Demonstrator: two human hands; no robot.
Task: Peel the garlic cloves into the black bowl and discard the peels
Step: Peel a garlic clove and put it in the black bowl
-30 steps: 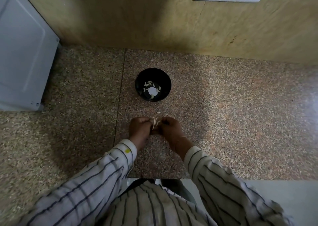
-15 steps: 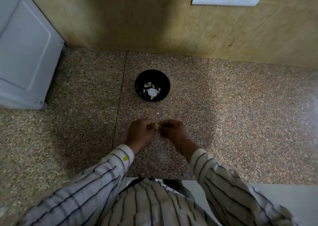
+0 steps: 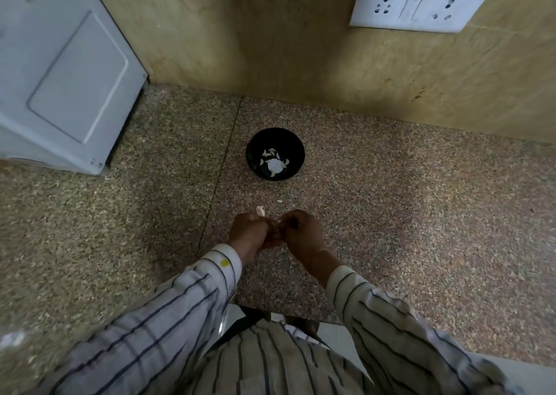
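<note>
A small black bowl (image 3: 275, 154) stands on the speckled counter with several pale garlic cloves (image 3: 273, 164) at its bottom. Just in front of it, my left hand (image 3: 248, 233) and my right hand (image 3: 301, 233) meet with curled fingers. A pale garlic clove (image 3: 260, 211) sticks up from my left hand's fingertips. My right hand's fingers are bunched against the left; what they pinch is hidden. A tiny white scrap (image 3: 279, 201) lies on the counter between my hands and the bowl.
A grey appliance (image 3: 60, 72) stands at the back left. The tan wall (image 3: 270, 39) carries a white socket plate (image 3: 419, 3) at the upper right. The counter's front edge (image 3: 301, 319) runs just below my wrists.
My hands have stayed together in front of the bowl, working at the clove. The clove now shows above my left fingertips. The camera has tilted slightly.
</note>
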